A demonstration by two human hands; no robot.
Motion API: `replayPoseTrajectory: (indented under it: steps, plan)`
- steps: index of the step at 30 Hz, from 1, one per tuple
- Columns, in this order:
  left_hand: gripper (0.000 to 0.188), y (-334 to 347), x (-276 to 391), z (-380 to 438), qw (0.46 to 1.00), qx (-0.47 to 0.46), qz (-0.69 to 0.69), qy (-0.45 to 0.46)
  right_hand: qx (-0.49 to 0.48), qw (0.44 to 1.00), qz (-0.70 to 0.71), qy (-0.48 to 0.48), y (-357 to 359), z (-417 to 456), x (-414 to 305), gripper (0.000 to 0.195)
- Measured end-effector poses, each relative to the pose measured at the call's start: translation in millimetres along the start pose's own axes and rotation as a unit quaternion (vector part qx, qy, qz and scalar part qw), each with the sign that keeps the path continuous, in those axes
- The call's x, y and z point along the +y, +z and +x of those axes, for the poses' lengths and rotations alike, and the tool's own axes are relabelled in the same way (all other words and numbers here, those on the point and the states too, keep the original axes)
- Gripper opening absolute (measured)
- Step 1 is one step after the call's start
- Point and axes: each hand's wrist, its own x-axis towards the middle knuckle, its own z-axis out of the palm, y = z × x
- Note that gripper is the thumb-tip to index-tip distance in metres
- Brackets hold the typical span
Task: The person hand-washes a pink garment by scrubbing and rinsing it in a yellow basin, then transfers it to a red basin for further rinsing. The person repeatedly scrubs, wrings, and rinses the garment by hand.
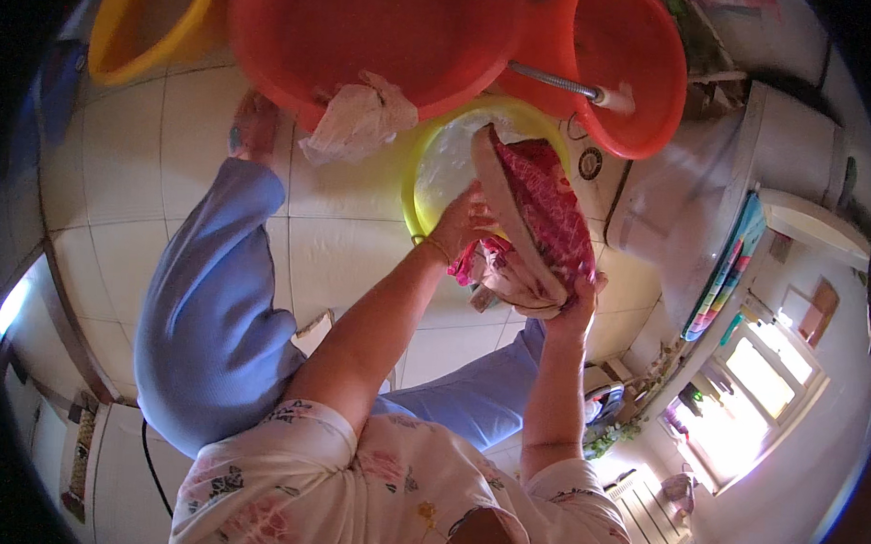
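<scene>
A red patterned cloth item [549,204] with a beige band along one side is held up before me, above the floor. My right hand [578,302] grips its lower end. On its left side my left hand [467,219] has its fingers curled against the cloth, partly hidden by the item. Pale pink and bright pink folds [504,271] hang bunched below the band. Just beyond the hands stands a yellow basin [412,192] with pale, sudsy-looking liquid, partly covered by the item.
A large red tub [379,40] stands ahead, with a whitish crumpled cloth or bag [362,118] over its rim. Right of it is another red tub [637,70], with a metal hose [554,78] reaching into it. A yellow container [149,28] is far left. A floor drain [590,164] lies right.
</scene>
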Motion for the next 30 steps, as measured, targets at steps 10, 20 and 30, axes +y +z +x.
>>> replayPoseTrajectory:
  steps: [10, 20, 30]
  plan:
    - [0.045, 77.0, 46.3, 7.6, 0.966, -0.091, -0.044, 0.24, 0.197, 0.97, -0.139, 0.027, -81.7, -4.8, 97.6, 0.042]
    - [0.022, 36.4, 28.3, 24.6, 0.728, 0.078, 0.578, 0.361, 0.369, 0.728, -0.578, 0.027, -199.8, -40.4, 250.7, 0.065]
    - [0.065, 42.6, 10.7, 5.8, 0.674, -0.002, 0.635, 0.377, 0.479, 0.803, -0.354, -0.001, -146.3, -7.9, 218.5, 0.072]
